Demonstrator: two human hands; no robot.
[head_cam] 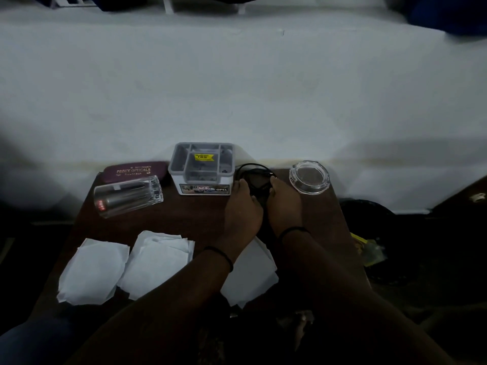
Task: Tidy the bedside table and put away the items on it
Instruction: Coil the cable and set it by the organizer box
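On the dark wooden bedside table (184,217) both hands meet over a black coiled cable (254,172). My left hand (243,206) and my right hand (284,204) each grip the cable, which loops out beyond the fingertips. Left of them stands a grey and white desk organiser (202,168) with empty compartments and a yellow price sticker. A maroon spectacle case (135,171) lies at the back left, with a clear glass tumbler (129,196) on its side in front of it. White paper napkins (93,272) lie flat near the front.
A clear glass ashtray (309,176) sits at the table's back right corner. A white wall (237,88) rises right behind the table. A dark bin (369,219) with yellowish wrappers stands on the floor to the right.
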